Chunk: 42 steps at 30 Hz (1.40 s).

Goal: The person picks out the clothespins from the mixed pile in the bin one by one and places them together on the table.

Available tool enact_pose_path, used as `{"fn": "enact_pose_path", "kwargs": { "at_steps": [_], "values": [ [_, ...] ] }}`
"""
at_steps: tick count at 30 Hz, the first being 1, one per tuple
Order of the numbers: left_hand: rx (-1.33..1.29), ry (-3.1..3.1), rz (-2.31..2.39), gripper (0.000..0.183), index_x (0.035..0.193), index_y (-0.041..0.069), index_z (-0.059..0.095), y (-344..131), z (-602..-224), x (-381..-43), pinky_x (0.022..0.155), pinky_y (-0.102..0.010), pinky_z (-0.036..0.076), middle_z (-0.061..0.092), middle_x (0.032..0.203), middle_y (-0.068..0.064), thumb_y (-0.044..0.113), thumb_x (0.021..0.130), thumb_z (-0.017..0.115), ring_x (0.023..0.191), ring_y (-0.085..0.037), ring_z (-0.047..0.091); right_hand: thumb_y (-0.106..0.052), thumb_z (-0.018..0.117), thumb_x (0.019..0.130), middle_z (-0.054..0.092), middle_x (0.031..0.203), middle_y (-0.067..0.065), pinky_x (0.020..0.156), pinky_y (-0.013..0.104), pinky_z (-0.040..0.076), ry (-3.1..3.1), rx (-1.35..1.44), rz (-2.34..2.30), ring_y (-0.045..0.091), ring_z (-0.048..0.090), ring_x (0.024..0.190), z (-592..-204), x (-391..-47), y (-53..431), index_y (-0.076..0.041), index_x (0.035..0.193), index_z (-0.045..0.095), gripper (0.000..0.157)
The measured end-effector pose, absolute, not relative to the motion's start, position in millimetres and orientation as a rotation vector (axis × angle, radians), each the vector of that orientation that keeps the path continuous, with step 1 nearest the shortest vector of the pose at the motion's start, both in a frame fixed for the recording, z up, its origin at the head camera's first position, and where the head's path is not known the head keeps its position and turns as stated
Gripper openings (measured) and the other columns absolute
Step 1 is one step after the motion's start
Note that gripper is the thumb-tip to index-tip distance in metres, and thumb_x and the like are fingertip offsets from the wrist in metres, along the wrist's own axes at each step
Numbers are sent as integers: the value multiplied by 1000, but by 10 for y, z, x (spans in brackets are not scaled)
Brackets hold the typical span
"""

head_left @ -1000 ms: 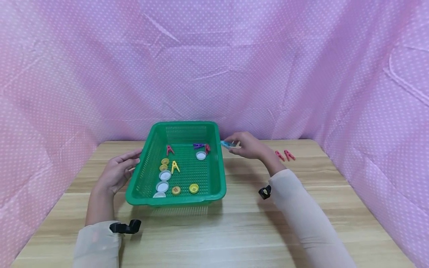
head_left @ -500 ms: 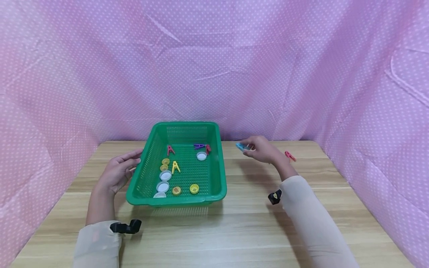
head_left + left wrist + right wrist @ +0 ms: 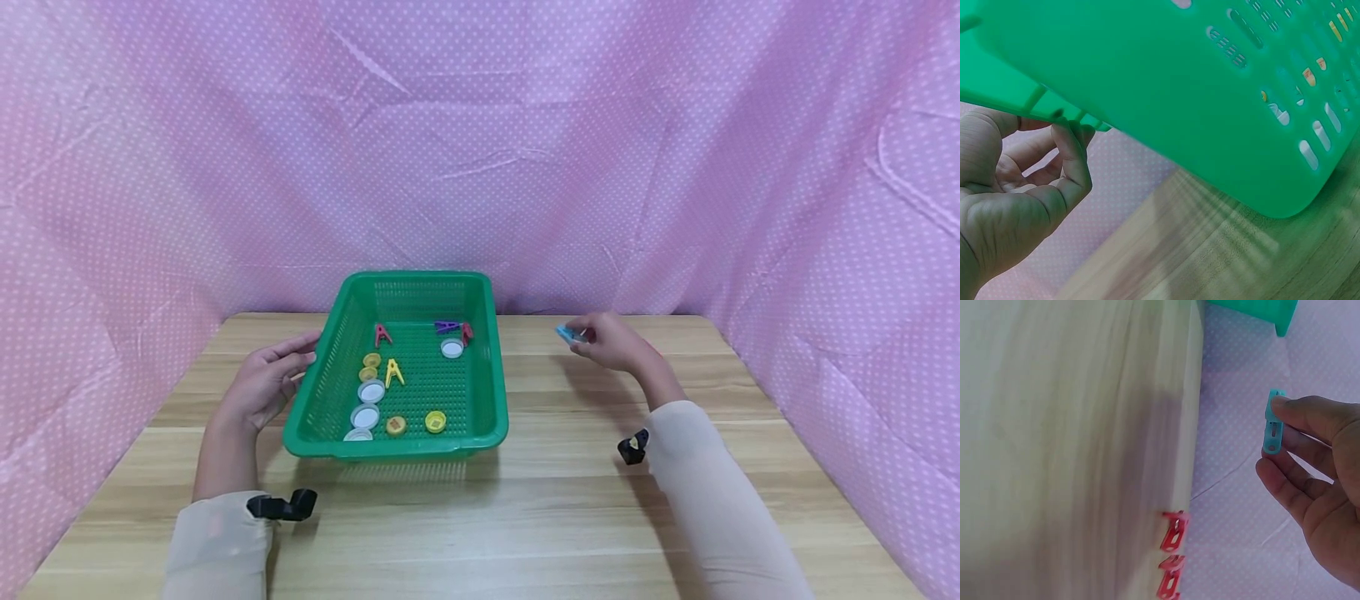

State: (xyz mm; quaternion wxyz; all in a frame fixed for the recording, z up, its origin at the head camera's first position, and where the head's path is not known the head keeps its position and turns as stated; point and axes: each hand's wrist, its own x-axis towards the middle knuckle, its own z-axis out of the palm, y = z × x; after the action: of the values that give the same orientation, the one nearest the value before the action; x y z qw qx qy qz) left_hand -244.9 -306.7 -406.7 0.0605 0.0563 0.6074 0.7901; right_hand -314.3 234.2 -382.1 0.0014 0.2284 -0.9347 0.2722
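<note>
- While the left hand (image 3: 262, 379) pinched the rim of the green basket (image 3: 393, 451), the right hand (image 3: 610, 342) pinched a blue clothespin (image 3: 1274, 434) between thumb and fingers
- That blue clothespin was to the basket's right, apart from it
- Red clothespins (image 3: 1174, 531) lay on the wooden table (image 3: 1035, 456); a yellow clothespin (image 3: 394, 371) and round caps (image 3: 365, 416) lay inside the basket

no legible text, cap (image 3: 396, 426) mark unreadable
</note>
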Motion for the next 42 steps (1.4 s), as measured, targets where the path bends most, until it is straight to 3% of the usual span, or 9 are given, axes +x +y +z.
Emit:
{"fn": "enact_pose_path", "kwargs": {
  "at_steps": [14, 22, 25, 28, 34, 38, 42],
  "values": [
    [174, 1825, 2388, 35, 136, 6, 66, -3067, -4073, -2440, 84, -23, 58, 73, 118, 4, 1, 102, 61, 99, -9, 70, -2, 72, 92, 72, 92, 6, 73, 35, 53, -2940, 698, 826, 16, 60, 77, -4065, -3177, 2526, 3, 116, 75, 24],
    [144, 1809, 2398, 35, 136, 8, 67, -3075, -4065, -2437, 83, -24, 59, 73, 119, 5, 0, 102, 60, 100, -9, 70, -8, 68, 96, 73, 99, 11, 87, 45, 57, -3044, 620, 740, 23, 65, 90, -4081, -3185, 2482, 4, 116, 74, 24],
    [137, 1811, 2399, 35, 136, 8, 67, -3073, -4059, -2432, 83, -24, 59, 72, 119, 5, 0, 102, 60, 99, -8, 69, -8, 69, 96, 70, 95, 8, 84, 42, 55, -3085, 591, 733, 22, 61, 87, -4074, -3191, 2455, 1, 110, 76, 18],
    [138, 1814, 2398, 36, 136, 8, 66, -3067, -4053, -2436, 83, -23, 59, 72, 119, 5, 0, 102, 60, 99, -8, 69, -8, 70, 96, 61, 80, 4, 72, 37, 49, -3116, 581, 715, 19, 52, 76, -4083, -3204, 2444, -4, 95, 74, 6],
    [131, 1806, 2406, 35, 135, 8, 67, -3049, -4039, -2439, 82, -23, 59, 73, 118, 5, -2, 102, 59, 99, -8, 69, -12, 75, 94, 44, 67, -1, 61, 31, 37, -3127, 594, 665, 15, 41, 66, -4131, -3219, 2450, -8, 74, 60, 25],
    [137, 1794, 2411, 35, 134, 8, 68, -3043, -4035, -2438, 82, -23, 59, 73, 118, 5, -3, 102, 59, 99, -8, 69, -15, 77, 93, 59, 78, 2, 69, 35, 48, -3138, 572, 650, 18, 52, 74, -4103, -3198, 2458, -3, 93, 73, 13],
    [139, 1798, 2413, 35, 133, 8, 69, -3040, -4032, -2437, 82, -23, 59, 73, 118, 4, -2, 101, 60, 99, -9, 70, -8, 77, 89, 70, 99, 14, 85, 46, 54, -3137, 601, 603, 28, 62, 92, -4031, -3179, 2468, 5, 118, 72, 32]
  ]
}}
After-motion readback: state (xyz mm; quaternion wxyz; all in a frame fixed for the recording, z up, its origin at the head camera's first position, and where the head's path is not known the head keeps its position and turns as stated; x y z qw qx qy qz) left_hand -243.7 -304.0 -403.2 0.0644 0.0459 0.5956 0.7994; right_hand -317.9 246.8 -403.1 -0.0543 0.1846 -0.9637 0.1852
